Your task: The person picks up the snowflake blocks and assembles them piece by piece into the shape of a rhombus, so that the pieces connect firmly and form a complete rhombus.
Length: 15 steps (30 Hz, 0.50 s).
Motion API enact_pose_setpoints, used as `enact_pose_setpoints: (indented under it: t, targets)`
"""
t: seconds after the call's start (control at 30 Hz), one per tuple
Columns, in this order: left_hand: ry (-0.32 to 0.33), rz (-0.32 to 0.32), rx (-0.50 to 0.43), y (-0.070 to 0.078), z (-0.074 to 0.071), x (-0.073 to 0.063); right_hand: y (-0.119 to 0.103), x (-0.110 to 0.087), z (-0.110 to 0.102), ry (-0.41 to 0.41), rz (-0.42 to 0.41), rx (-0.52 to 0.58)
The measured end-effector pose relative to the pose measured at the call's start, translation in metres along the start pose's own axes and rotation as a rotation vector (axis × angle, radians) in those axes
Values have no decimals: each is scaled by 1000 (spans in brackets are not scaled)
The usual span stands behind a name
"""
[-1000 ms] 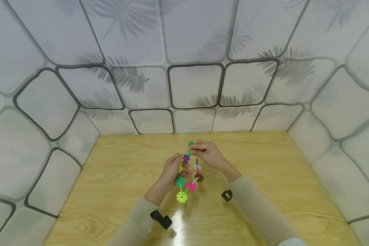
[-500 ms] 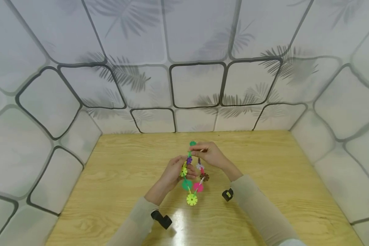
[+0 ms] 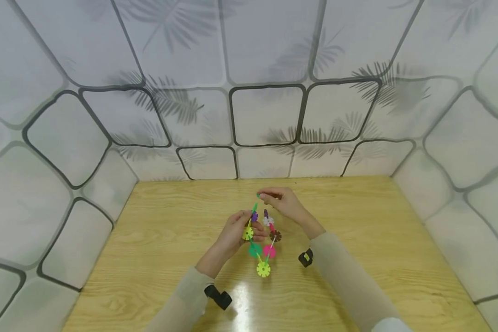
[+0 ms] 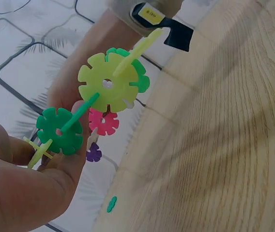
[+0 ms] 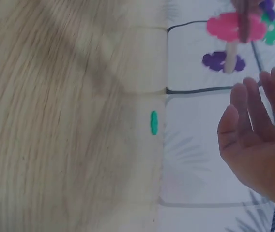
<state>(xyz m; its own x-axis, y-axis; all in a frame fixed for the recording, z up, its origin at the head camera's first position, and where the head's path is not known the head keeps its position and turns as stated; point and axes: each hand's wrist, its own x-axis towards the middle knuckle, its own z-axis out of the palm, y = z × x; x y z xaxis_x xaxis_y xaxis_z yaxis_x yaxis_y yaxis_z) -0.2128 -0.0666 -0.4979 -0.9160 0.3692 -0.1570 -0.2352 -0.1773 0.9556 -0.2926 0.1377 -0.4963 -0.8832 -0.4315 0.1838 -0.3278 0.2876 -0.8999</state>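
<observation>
A chain of notched plastic snowflake discs [image 3: 263, 269] in yellow, green, pink, brown, white and purple hangs as a loop with its ends apart. My left hand [image 3: 231, 234] pinches it near a purple disc [image 3: 255, 216], below the bright green end disc [image 3: 255, 207]. Just right of that end, my right hand [image 3: 289, 203] hovers with bent fingers; in the right wrist view these fingers [image 5: 242, 104] hold nothing. The purple disc at the other end [image 3: 266, 213] hangs free below the right hand. The left wrist view shows the chain's yellow disc [image 4: 94, 82] up close.
One loose green disc [image 5: 154, 123] lies on the wooden table [image 3: 170, 207] near its far edge, partly behind the right fingertips in the head view. A patterned, pale wall [image 3: 265, 115] rises behind and at both sides. Black camera straps [image 3: 218, 296] sit on the wrists.
My right fingers have come off the chain's bright green end and moved slightly up and away. The hanging loop has swung a little to the right. My left hand keeps its grip.
</observation>
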Motion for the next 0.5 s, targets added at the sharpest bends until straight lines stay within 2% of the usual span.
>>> enact_pose_setpoints:
  t: [0.1,0.23,0.33,0.5]
  targets:
    - [30,1,19,-1,0,0,11,6,-2,49,19,-7]
    - [80,1,40,-1,-1,0,24,13,-3,68,53,-41]
    - [89,0,27,-1,-1,0,33,17,-1,74,72,-74]
    - [68,-1,12,-1,0,0,47,26,4,89,108,-125]
